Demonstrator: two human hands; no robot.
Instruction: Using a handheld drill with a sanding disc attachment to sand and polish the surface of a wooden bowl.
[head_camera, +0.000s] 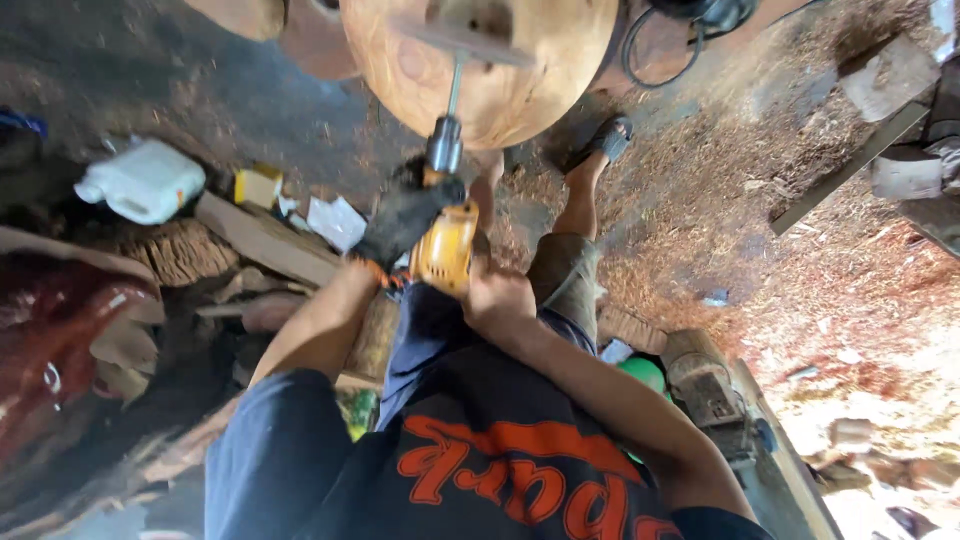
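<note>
I hold a yellow power drill (444, 250) with both hands. My left hand (405, 218), in a dark glove, grips the drill's front body near the chuck. My right hand (497, 295), bare, is wrapped around the rear handle. The drill's long metal bit (455, 88) runs up into a round, pale wooden block (480, 60), where a flat disc sits against the wood face. My dark shirt with orange print fills the lower middle of the view.
A white plastic jug (145, 180) lies at left beside wooden planks (265, 240) and scraps. Sawdust covers the ground at right. My sandalled foot (608, 140) rests near the block. A black cable (660, 45) coils at the top. Machinery (705, 385) stands lower right.
</note>
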